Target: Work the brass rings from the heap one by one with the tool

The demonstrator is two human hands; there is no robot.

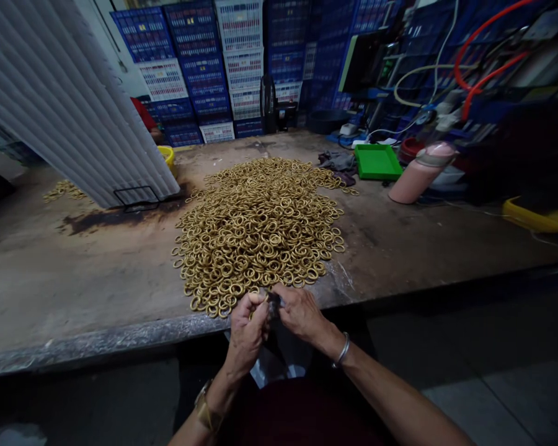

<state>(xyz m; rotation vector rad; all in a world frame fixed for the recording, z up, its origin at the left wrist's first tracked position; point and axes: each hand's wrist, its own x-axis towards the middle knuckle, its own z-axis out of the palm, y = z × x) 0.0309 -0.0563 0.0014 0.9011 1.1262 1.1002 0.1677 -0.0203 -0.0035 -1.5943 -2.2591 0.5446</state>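
The person's left hand (247, 331) is pinched on what looks like a gold ring, partly hidden by the fingers; the right hand (303, 314) grips a small dark piece (273, 305), too blurred to name, between the two hands. Both are at the front edge of a worktable (121, 266), where film is wrapped along the edge.

Right beyond them, a broad pile of rings (260, 229) spreads from the front edge toward the back. The rings are dull gold, round and plain, overlapping at all angles, with loose ones along the pile's sides.

Left of the pile, a tall white ribbed panel (88, 105) leans over a dark stain (93, 221), a black wire stand (137, 197) at its foot. It blocks the left rear, partly hiding a yellow tub (167, 158) and another person's red sleeve (142, 114).

Toward the right rear are a crumpled grey cloth (338, 161), a green tray (377, 162) and a pink bottle (418, 176). A black fan (268, 102) stands at the back edge, before stacked blue and white crates (204, 68) in a dim room.
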